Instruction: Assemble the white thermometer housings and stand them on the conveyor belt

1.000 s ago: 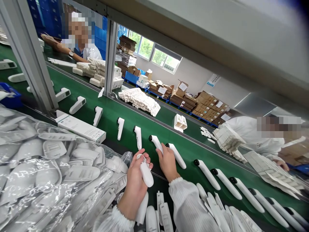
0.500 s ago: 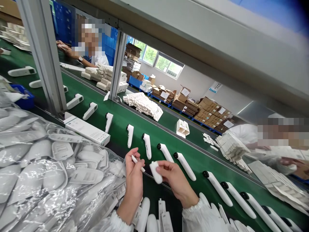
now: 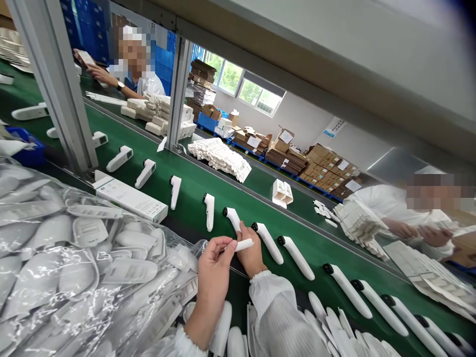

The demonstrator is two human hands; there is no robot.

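Observation:
My left hand point(image 3: 214, 265) pinches a small white plastic cover point(image 3: 244, 244) between thumb and fingertips, its free end pointing right. Just behind it, my right hand point(image 3: 251, 250) reaches over the green belt and closes around the lower handle of a white handheld thermometer point(image 3: 232, 216) with a black tip. The right fingers are partly hidden behind the cover and the handle. Similar thermometers lie in a row along the belt, one thermometer point(image 3: 209, 212) to the left and another thermometer point(image 3: 268, 242) to the right of my hands.
A clear plastic bag point(image 3: 74, 267) full of white covers fills the lower left. Loose white covers point(image 3: 345, 332) lie below my right sleeve. A white box point(image 3: 130, 197) rests by the belt point(image 3: 193, 173). A metal post point(image 3: 55, 84) stands left. Two co-workers sit across the belt.
My right hand has moved up and away to a thermometer; the cover it held is no longer visible in it. My left hand has turned its cover rightward. The thermometers have shifted right.

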